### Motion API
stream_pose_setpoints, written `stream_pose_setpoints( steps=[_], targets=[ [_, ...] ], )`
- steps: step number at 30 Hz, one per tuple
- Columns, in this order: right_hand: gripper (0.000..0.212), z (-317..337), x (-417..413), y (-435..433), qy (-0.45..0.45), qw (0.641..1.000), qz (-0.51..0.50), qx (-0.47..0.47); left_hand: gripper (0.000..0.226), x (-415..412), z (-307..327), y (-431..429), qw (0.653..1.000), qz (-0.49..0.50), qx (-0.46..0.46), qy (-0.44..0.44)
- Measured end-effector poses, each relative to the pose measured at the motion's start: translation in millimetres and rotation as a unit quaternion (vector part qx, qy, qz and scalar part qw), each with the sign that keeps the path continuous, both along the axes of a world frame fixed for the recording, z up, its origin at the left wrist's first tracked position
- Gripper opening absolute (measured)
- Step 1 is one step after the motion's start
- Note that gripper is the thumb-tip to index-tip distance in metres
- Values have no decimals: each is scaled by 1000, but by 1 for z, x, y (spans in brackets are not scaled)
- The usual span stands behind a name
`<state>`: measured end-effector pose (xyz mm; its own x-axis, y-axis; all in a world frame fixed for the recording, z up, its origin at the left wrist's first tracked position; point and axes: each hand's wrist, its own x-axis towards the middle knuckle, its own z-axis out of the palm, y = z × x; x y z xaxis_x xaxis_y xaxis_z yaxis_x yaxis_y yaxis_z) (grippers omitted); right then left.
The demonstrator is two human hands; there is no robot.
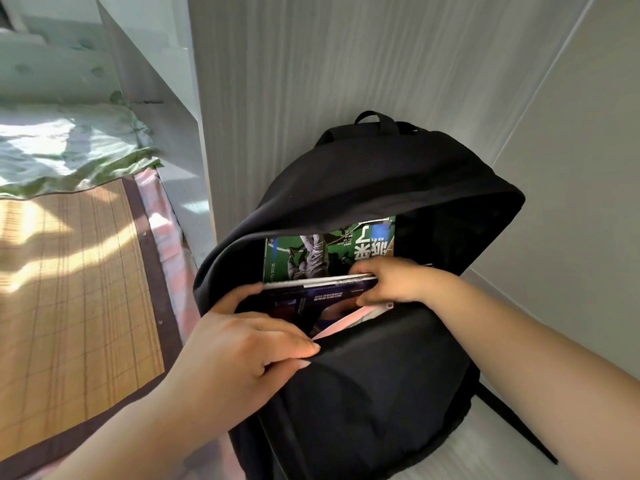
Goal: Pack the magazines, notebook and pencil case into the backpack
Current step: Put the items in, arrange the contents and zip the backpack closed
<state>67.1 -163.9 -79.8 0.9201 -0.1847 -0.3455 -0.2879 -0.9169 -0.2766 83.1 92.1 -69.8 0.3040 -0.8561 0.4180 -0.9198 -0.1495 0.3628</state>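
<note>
Left hand (242, 344) sits closest, its forearm coming in from the bottom edge and cut off there. Its fingers curl over the front lip of the black backpack (363, 393) and its thumb reaches inside the opening, so it grips the fabric. The right hand (391, 282) comes in from the right with the wrist bent down into the opening. Its fingers lie over the top edge of a dark blue magazine (311, 303) and its thumb presses the cover below, pinching it. The two hands are apart, one at each end of the opening.

Both magazines stand inside the bag, with only their upper parts showing. A green magazine (329, 254) stands behind the blue one, its top hidden under the drooping flap. A thin pink edge (343, 323) shows in front of the blue magazine; what it belongs to cannot be made out. The inside of the bag to the right is in deep shadow.

The bag stands upright on a pale surface against a grey wall (311, 81), with one strap (519, 431) trailing out to the right. To the left lie a bamboo mat (69, 289) and a green quilt (69, 150)
</note>
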Motion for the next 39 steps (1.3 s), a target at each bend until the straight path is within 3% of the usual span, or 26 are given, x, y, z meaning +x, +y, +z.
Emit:
stream_pose_setpoints(
  steps=[2, 4, 8, 10, 11, 13, 14, 17, 20, 24, 27, 30, 32, 34, 36, 39],
  targets=[
    [33, 2, 7, 6, 47, 996, 22, -69, 26, 1, -1, 0, 1000, 6, -2, -3],
    [35, 4, 15, 10, 72, 995, 21, -72, 27, 0, -2, 0, 1000, 23, -1, -7],
    [30, 9, 6, 15, 18, 999, 12, -39, 33, 0, -2, 3, 993, 76, -78, -46],
    [28, 14, -2, 21, -98, 992, 25, -73, 32, 1, -1, 6, 975, 124, -146, -113],
    [27, 18, -5, 26, -199, 970, 58, -128, 27, 3, -1, 8, 959, 160, -184, -144],
    [23, 29, -6, 43, -382, 883, 154, -226, 23, 10, 3, 12, 930, 251, -214, -161],
    [23, 33, -6, 55, -421, 849, 208, -241, 25, 14, 5, 13, 926, 287, -198, -144],
    [31, 29, 3, 87, -347, 827, 348, -275, 26, 23, 14, 16, 936, 313, -145, -66],
    [39, 27, 15, 109, -230, 852, 309, -355, 17, 26, 21, 17, 933, 317, -167, 9],
    [29, 24, 21, 120, -260, 844, 294, -366, 11, 29, 22, 15, 921, 331, -201, 49],
    [27, 22, 18, 116, -277, 821, 306, -395, 6, 28, 22, 15, 924, 323, -203, 18],
    [17, 30, 14, 108, -224, 824, 286, -433, 21, 24, 23, 14, 938, 285, -182, -72],
    [10, 35, 10, 104, -168, 831, 212, -486, 25, 21, 25, 14, 939, 278, -167, -114],
    [14, 36, 15, 87, -128, 807, 194, -543, 26, 20, 24, 12, 935, 290, -158, -127],
    [24, 40, 18, 77, -163, 838, 172, -492, 28, 21, 20, 8, 933, 301, -145, -134],
    [26, 53, 17, 73, -106, 862, 199, -455, 39, 21, 13, 7, 932, 314, -120, -137]
  ],
)
